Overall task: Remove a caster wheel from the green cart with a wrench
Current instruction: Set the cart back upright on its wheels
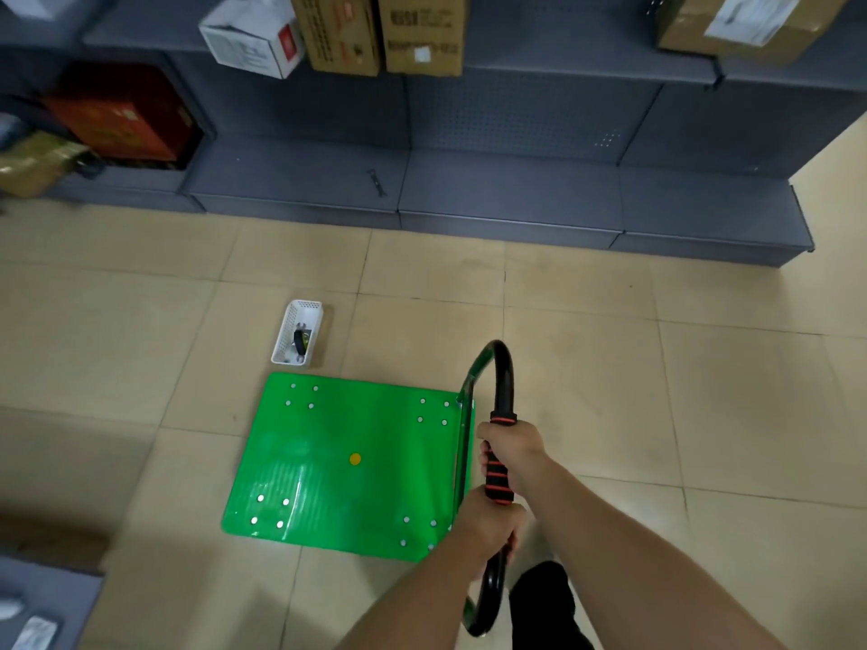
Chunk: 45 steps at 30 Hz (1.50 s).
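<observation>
both bare hands grip the black tubular push handle (501, 382) of a bright green flat steel platform cart (347, 466) standing on a beige tiled floor (657, 415). the right hand (511, 445) is wrapped around the red-and-black ribbed foam grip (496, 478) near its upper end, and the left hand (490, 525) is clenched on the bar just below that grip, at 6 o'clock from the right hand. the cart's deck lies at 9 o'clock from the hands, showing four clusters of silver bolt heads (300, 396) near its corners and a small yellow round sticker (355, 458) near its centre. no caster wheel can be seen from above. just beyond the deck's far left corner, at 11 o'clock from the hands, a white perforated plastic basket (297, 333) sits on the floor holding a dark tool (300, 342) too small to identify. at 12 o'clock, grey metal shelving (516, 190) runs along the far side; a small dark wrench-like tool (376, 182) lies on its lowest shelf, with brown cardboard boxes (380, 30) above.
</observation>
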{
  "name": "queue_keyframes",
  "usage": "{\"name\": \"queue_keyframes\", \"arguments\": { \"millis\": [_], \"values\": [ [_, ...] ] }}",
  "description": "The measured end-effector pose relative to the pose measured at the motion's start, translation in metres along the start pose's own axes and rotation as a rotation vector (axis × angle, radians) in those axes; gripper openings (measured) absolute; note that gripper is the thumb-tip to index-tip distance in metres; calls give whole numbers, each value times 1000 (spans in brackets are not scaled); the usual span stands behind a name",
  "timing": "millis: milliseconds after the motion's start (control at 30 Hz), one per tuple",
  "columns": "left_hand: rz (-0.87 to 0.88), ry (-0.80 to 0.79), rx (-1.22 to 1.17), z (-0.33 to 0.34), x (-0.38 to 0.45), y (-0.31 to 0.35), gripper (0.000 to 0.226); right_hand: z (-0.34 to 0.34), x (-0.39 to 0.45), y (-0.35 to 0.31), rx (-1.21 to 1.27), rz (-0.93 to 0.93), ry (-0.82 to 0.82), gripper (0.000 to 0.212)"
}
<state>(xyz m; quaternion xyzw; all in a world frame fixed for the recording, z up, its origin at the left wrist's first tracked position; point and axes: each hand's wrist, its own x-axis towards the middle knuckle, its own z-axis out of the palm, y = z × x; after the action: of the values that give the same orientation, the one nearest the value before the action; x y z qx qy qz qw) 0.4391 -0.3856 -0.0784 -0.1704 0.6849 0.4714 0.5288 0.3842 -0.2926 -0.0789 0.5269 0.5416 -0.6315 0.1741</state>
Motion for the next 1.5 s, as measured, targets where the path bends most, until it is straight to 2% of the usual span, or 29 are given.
{"name": "queue_keyframes", "arguments": {
  "millis": [233, 333, 467, 567, 733, 967, 1100, 1200, 1500],
  "values": [
    [8, 18, -39, 34, 21, 58, 6, -35, 34, -50, -58, -29, 0, 7],
    [-21, -1, -57, 69, 36, 86, 3, -71, 49, -71, -86, -53, 13, 6],
    [-24, -19, -69, 119, 52, 129, 12, -123, 69, -106, -116, -73, 37, 8],
    [19, -41, -35, 160, 67, 163, 6, -167, 87, -132, -125, -76, 56, 6],
    [11, -86, -42, 228, 88, 216, 6, -246, 121, -169, -87, -82, 112, 6],
    [0, -161, 64, 290, 107, 275, 6, -329, 148, -205, 22, -58, 214, 9],
    [33, -215, 135, 304, 116, 306, 3, -360, 160, -227, 90, -54, 277, 11],
    [55, -257, 157, 299, 125, 328, 13, -365, 167, -246, 131, -60, 316, 13],
    [90, -299, 233, 225, 167, 410, 18, -311, 200, -334, 225, -39, 394, 15]
  ]
}}
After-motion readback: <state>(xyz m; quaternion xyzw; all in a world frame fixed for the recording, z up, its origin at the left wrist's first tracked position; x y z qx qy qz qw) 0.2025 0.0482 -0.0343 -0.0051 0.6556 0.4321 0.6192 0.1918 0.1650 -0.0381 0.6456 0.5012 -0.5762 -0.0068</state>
